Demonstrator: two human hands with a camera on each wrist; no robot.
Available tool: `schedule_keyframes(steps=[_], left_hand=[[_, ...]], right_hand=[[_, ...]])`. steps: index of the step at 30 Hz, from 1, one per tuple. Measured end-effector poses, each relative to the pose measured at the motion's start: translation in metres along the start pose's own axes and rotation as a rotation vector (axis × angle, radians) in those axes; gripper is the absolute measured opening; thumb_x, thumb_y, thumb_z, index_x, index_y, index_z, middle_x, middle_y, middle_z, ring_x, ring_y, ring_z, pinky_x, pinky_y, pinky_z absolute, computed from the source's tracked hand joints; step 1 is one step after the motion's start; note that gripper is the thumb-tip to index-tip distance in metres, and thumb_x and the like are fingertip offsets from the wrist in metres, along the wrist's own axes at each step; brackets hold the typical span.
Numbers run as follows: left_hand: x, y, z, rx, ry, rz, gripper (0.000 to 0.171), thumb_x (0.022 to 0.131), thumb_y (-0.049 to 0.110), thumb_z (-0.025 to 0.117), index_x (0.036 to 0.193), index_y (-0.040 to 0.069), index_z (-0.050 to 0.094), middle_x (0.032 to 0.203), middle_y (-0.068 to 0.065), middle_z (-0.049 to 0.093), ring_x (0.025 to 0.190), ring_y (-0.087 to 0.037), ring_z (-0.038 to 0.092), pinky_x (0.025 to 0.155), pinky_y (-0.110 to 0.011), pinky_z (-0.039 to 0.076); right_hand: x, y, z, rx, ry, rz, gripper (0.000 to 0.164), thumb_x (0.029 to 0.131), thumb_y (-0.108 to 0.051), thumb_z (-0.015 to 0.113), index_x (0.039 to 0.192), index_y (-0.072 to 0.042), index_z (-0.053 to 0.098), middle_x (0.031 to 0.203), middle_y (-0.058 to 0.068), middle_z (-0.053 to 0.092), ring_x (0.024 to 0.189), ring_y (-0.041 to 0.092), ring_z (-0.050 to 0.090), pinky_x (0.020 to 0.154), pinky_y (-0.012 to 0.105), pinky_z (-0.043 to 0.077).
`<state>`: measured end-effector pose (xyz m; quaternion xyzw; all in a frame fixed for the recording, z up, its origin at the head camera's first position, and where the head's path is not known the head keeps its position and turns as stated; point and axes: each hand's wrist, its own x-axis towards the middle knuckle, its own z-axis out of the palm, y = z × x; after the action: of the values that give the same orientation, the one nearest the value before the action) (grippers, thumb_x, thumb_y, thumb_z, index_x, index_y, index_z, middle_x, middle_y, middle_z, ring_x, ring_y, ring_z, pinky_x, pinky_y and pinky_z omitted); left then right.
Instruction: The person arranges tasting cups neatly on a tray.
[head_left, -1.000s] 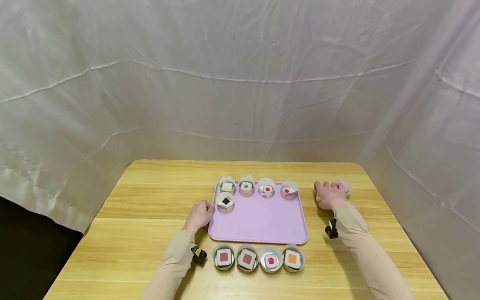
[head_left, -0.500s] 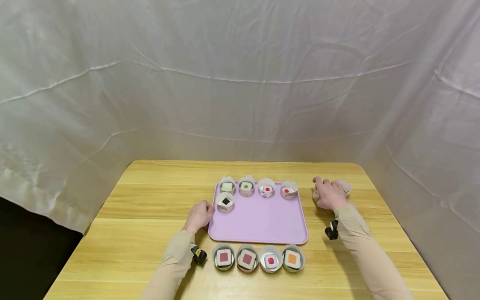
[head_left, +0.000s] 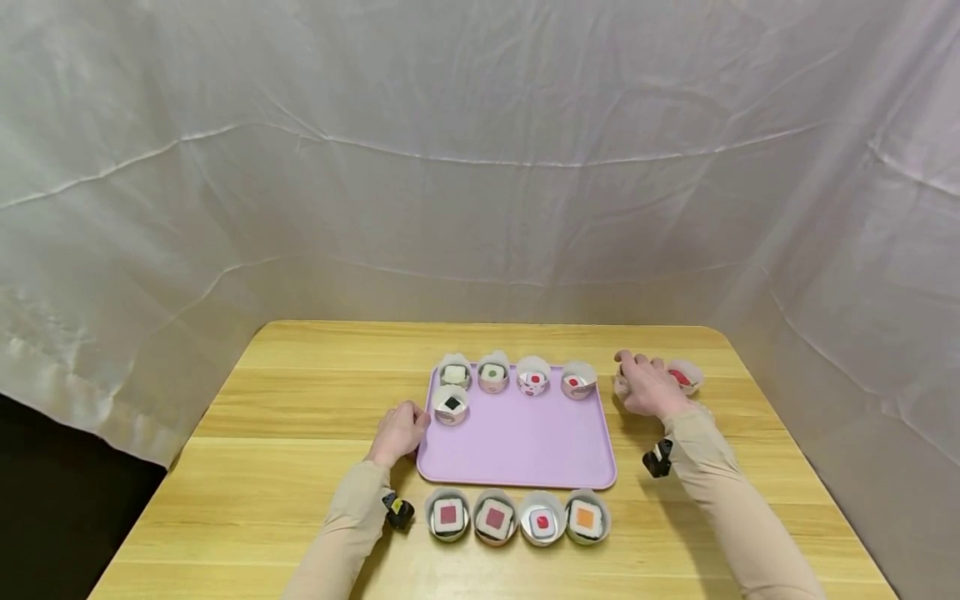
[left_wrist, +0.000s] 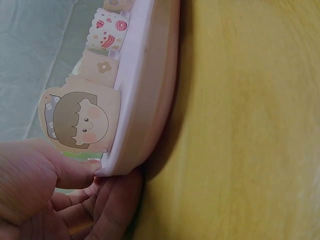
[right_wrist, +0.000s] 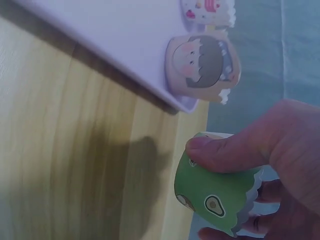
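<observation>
At the left rim of a lilac tray (head_left: 525, 446), my left hand (head_left: 397, 432) pinches the edge, thumb above and fingers beneath. Several paper cups with sushi-like pieces in them stand on the tray, four-sided fillings showing; one with a black centre (head_left: 452, 404) is closest to that hand. To the right of the tray, my right hand (head_left: 649, 388) grips a green paper cup (right_wrist: 212, 187) with an avocado print, thumb on its side. The cup's contents are hidden. Just right of this hand stands another cup (head_left: 692, 385) with a red piece inside.
Along the tray's near side, a row of cups stands on the wooden table (head_left: 285, 467), including one with an orange-centred piece (head_left: 585, 518). On the tray's far right is a cup with a face print (right_wrist: 197, 67). Pale curtains (head_left: 480, 208) surround the table.
My right hand has moved left with the green paper cup, toward the tray. The cup with the red piece behind it shows more. My left hand has stayed at the tray's edge.
</observation>
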<state>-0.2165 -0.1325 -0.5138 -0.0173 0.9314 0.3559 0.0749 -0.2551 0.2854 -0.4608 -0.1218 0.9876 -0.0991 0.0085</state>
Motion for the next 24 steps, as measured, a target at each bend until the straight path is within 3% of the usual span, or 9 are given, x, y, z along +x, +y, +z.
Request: schedule_keyframes(steps=[9,16,24], left_hand=[[-0.001,-0.001,0.001,-0.009,-0.007,-0.004,0.020,0.100,0.017,0.054,0.091,0.001,0.063,0.077,-0.012,0.067,0.053,-0.016,0.060,0.053,-0.027,0.048],[-0.001,0.000,0.001,-0.001,-0.009,-0.005,0.021,0.100,0.017,0.054,0.090,0.002,0.064,0.076,-0.011,0.067,0.054,-0.016,0.060,0.053,-0.026,0.048],[-0.001,0.000,0.000,0.005,-0.006,-0.004,0.021,0.100,0.017,0.054,0.090,0.001,0.063,0.076,-0.011,0.066,0.055,-0.016,0.060,0.054,-0.027,0.048]], right_hand=[[0.003,-0.011,-0.005,0.064,0.006,-0.030,0.070,0.077,-0.004,0.067,0.141,0.006,0.040,0.131,0.035,0.056,0.112,0.057,0.052,0.097,0.065,0.045],[0.005,-0.022,-0.007,0.153,0.000,-0.075,0.077,0.077,-0.005,0.072,0.144,0.008,0.037,0.127,0.031,0.060,0.117,0.054,0.056,0.102,0.066,0.044],[0.009,-0.031,-0.006,0.232,-0.037,-0.069,0.085,0.076,-0.005,0.077,0.147,0.006,0.033,0.132,0.031,0.058,0.122,0.049,0.056,0.105,0.063,0.045]])
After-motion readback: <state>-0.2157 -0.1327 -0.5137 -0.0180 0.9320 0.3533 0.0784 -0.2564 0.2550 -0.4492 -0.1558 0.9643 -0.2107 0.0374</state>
